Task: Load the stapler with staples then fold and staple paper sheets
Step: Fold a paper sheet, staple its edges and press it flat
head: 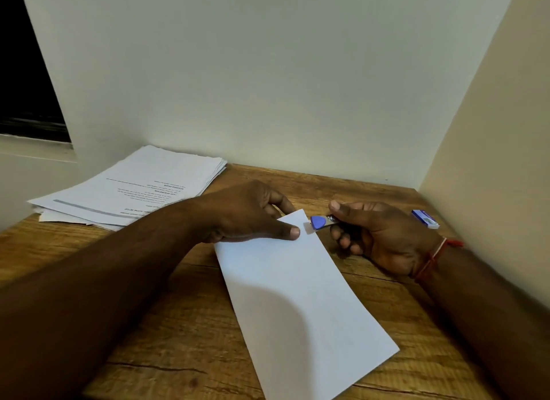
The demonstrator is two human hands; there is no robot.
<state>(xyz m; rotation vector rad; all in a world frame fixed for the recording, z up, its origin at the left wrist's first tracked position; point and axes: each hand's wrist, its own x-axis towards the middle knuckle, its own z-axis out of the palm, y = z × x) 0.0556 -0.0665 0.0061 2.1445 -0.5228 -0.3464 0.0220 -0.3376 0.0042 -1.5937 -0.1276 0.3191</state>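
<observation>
The right hand (384, 236) grips the stapler (323, 221), nose pointing left at the folded sheet (297, 295) the left hand (244, 212) pinches

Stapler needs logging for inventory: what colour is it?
The stapler is blue and white; head view.

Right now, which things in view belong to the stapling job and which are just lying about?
In use: folded white paper sheet, pinched at its far corner by the left hand; small blue stapler, gripped by the right hand at that corner.
Lying untouched: stack of printed white sheets, far left; small blue-and-white box, possibly staples, far right; both on the wooden table.
</observation>
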